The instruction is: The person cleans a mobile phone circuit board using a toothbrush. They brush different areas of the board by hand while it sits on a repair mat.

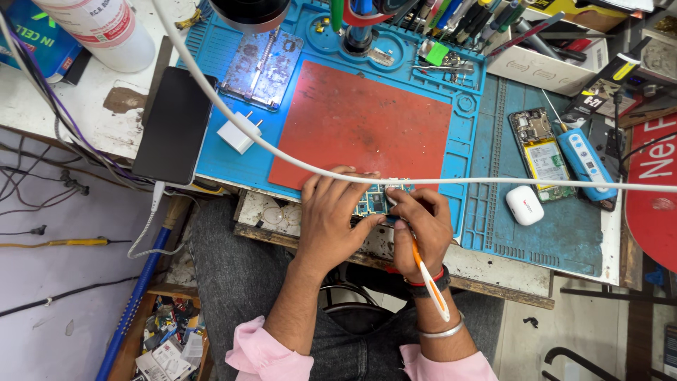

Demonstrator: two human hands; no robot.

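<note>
My left hand (pixel 331 215) holds a small blue circuit board (pixel 371 202) at the near edge of the blue work mat (pixel 493 204). My right hand (pixel 422 226) grips an orange and white tool (pixel 430 282) and presses its tip end onto the board. The tool's handle runs back along my right wrist. A white cable (pixel 493 181) stretches across just above both hands. The board is mostly hidden by my fingers.
A red pad (pixel 360 123) lies on the mat ahead. A black phone (pixel 173 127) and white charger plug (pixel 238 132) sit at left. An opened phone (pixel 541 155), a blue device (pixel 587 164) and a white earbud case (pixel 525 205) lie at right. Tools stand at the back.
</note>
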